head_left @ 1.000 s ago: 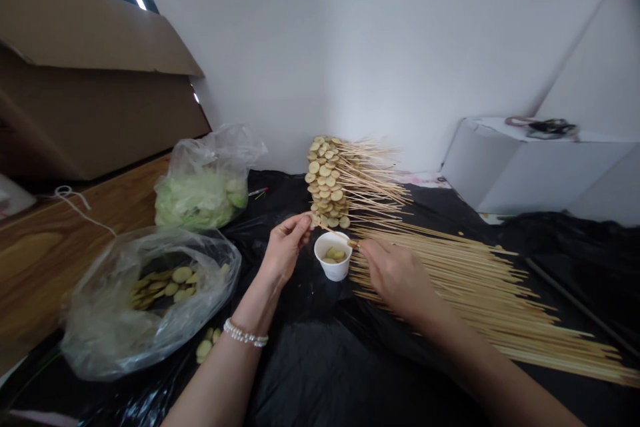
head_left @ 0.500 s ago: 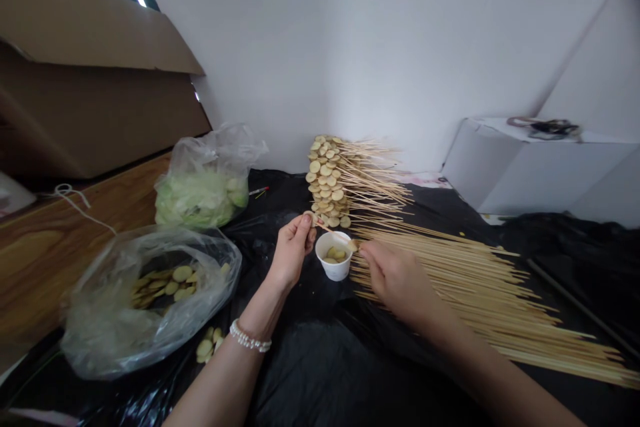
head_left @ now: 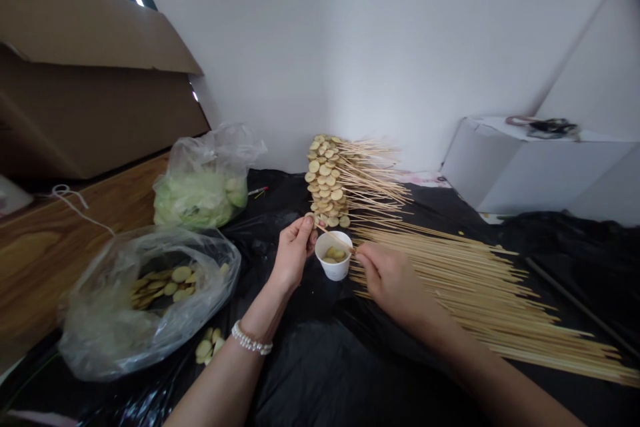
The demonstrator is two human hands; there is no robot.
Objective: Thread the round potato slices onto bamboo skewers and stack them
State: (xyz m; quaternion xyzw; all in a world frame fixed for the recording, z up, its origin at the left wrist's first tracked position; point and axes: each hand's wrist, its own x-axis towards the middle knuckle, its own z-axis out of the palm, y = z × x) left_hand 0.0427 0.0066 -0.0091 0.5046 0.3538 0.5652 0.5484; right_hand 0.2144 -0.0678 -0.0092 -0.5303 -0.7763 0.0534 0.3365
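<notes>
**Both hands grip one thin stick above a white cup of slices**

With the white paper cup (head_left: 334, 271) as the clock's centre, the person's left hand (head_left: 293, 248) sits between nine and ten o'clock, thumb and fingers pinching a pale round slice (head_left: 313, 217) at one end of a thin stick (head_left: 331, 235). The right hand (head_left: 393, 273), at three o'clock, is closed with its fingertips on the stick's other end. Whether those fingertips also hold a slice is too small to tell. The stick slants across the cup's opening, from eleven o'clock down to three. A few cut slices (head_left: 334, 253) lie inside the cup.

At twelve o'clock, near the wall, rises a tall stack of skewered slices (head_left: 327, 180), its sticks pointing toward two. Bare sticks (head_left: 480, 307) fan out between three and four o'clock, partly behind the right hand and forearm. A small pile of slices (head_left: 205, 349) lies at eight o'clock, next to an open clear bag (head_left: 105, 333) with more slices in it. At ten stands a second clear bag (head_left: 200, 197) of pale green vegetables. The cup rests on black plastic sheeting (head_left: 310, 373), which spreads down to six o'clock. A white box (head_left: 530, 170) stands at two.
</notes>
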